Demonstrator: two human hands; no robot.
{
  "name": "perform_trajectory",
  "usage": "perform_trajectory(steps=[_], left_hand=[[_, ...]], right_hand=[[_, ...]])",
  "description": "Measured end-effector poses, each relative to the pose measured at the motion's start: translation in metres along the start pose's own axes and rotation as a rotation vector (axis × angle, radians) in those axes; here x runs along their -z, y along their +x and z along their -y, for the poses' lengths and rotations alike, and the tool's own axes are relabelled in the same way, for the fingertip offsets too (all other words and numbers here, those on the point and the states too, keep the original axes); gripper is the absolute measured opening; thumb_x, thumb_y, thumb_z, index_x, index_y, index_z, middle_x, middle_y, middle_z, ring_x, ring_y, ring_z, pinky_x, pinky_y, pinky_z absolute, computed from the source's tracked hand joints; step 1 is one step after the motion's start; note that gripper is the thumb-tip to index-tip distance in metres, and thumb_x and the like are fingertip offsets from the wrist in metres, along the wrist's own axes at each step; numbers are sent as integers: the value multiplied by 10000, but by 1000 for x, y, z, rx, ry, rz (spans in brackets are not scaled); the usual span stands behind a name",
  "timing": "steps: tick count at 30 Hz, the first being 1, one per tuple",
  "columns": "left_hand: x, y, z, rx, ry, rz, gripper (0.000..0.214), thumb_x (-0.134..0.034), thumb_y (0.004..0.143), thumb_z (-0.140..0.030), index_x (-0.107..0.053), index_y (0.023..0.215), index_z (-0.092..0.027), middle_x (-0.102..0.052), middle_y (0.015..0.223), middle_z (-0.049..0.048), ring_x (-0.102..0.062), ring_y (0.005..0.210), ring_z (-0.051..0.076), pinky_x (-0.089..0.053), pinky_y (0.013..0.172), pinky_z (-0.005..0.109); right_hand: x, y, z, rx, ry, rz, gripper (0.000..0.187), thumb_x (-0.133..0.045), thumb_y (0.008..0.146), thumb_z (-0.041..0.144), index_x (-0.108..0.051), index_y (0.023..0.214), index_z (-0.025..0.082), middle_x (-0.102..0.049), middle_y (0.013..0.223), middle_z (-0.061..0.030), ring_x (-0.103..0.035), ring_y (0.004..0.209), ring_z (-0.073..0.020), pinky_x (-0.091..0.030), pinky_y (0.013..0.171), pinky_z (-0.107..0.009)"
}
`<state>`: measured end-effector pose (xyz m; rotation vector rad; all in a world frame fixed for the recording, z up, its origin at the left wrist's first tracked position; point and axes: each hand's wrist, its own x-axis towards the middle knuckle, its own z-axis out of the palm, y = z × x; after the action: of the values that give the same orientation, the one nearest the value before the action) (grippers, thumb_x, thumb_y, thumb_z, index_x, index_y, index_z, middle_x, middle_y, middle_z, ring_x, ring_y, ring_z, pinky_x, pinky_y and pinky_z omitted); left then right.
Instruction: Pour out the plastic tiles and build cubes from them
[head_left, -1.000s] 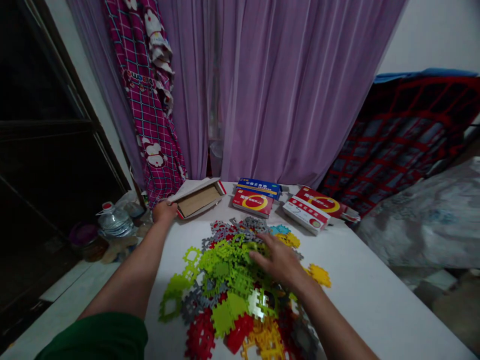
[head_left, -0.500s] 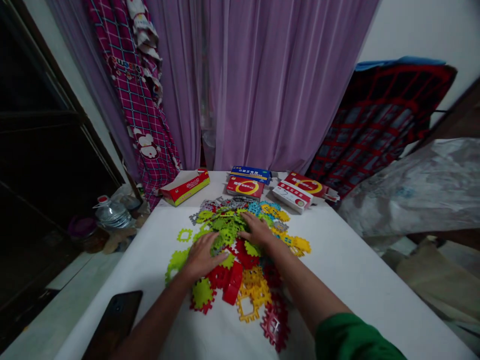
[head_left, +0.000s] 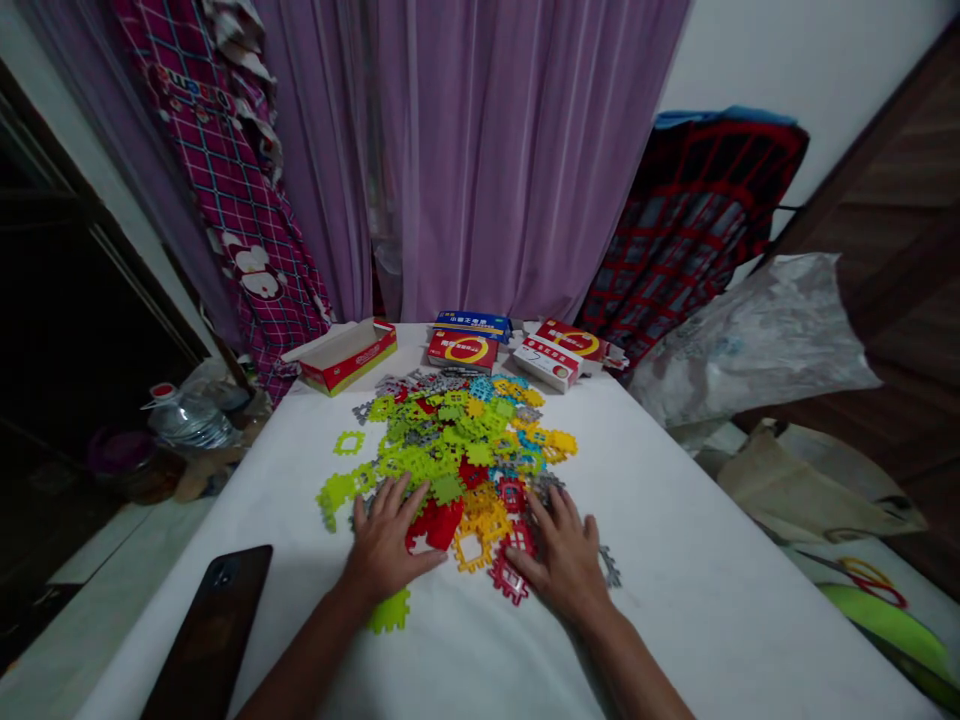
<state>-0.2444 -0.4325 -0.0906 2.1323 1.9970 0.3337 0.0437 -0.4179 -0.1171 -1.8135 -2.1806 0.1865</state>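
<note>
A loose heap of toothed plastic building pieces covers the middle of the white table. Green pieces [head_left: 450, 430] lie mostly on top, with blue pieces [head_left: 484, 388] and grey ones toward the back. My left hand [head_left: 386, 540] rests with spread fingers at the heap's near left edge, beside a red piece [head_left: 442, 522]. One green piece [head_left: 391, 610] pokes out below that hand. On the near right, my right hand [head_left: 566, 555] lies flat, fingers apart, its thumb by a dark red square piece [head_left: 510, 578]. Between the hands sit yellow pieces [head_left: 480, 520].
Several small cardboard boxes stand along the back: an open red-yellow box [head_left: 349, 360], a blue box [head_left: 472, 325], a red box [head_left: 461, 350] and a white-red box [head_left: 547, 362]. A phone [head_left: 214, 630] lies at the left edge. Purple curtains [head_left: 480, 170] hang behind.
Both hands have moved back toward me from the middle of the heap to its near edge, spreading apart. Near pieces have shifted, and the camera view has turned slightly right.
</note>
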Motion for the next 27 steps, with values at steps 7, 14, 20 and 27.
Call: perform_trajectory(steps=[7,14,20,27], left_hand=[[-17,30,-35,-178,-24,-67,687,-688,763,-502,-494,1403,-342,-444,1511,81,-379,1395,323,-83,1176,618],[1,51,-35,-262,-26,39,734,-674,744,-608,-489,1405,-346,-452,1511,71,-311,1438,320,-25,1184,613],[13,94,-19,75,53,-27,819,-665,762,-585,-410,1469,-259,-279,1592,151,-248,1460,367,-111,1157,646],[16,71,13,142,77,29,674,-623,786,-570,-535,1382,-266,-328,1574,134,-276,1447,380,-138,1144,661]], right_hand=[[-12,87,28,313,231,-72,705,-553,851,539,-438,1453,192,-434,1497,-155,-370,1393,-303,-205,1156,-546],[14,174,1,196,336,-127,528,-384,953,460,-552,1339,140,-538,1397,-150,-475,1305,-218,-330,1114,-376],[26,217,58,126,90,297,675,-558,821,653,-553,1367,256,-497,1429,-147,-426,1330,-331,-365,1053,-502],[29,193,54,432,3,422,656,-663,770,521,-536,1385,329,-394,1516,-122,-322,1401,-351,-238,1102,-622]])
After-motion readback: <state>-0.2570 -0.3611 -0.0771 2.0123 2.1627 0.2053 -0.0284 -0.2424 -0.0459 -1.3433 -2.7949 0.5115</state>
